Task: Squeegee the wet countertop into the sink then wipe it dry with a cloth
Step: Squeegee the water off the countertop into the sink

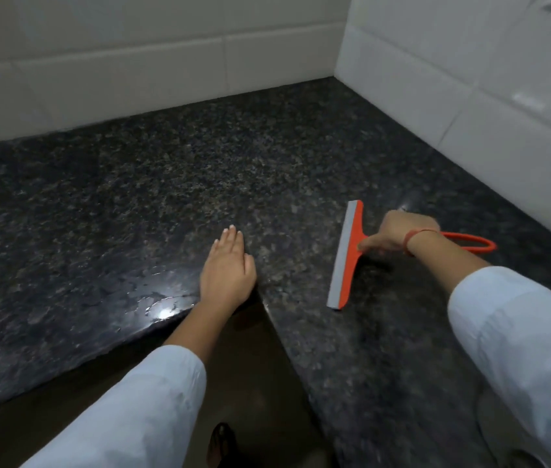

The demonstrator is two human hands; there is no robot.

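So the squeegee (348,255) is resting on the dark granite countertop (166,184), on the right-hand stretch of the corner. It's orange plastic with a grey rubber strip, so I'd guess light, stiff in the body, soft only along the edge, and maybe a bit slick once it's wet. The handle is the obvious place to hold it, and that's where the right hand (399,231) has it. The fingers are curled round just behind the head, one is stretched forward, and the handle loop (470,243) pokes out past the wrist.

Left of the squeegee, the left hand (227,268) lies flat on the stone, fingers straight and pressed together. Further left there's a shiny wet patch (152,298) near the front edge. White tiled walls (132,62) close in behind and to the right of the squeegee. No sink or cloth in sight. That flat hand looks like the only thing in the blade's way.
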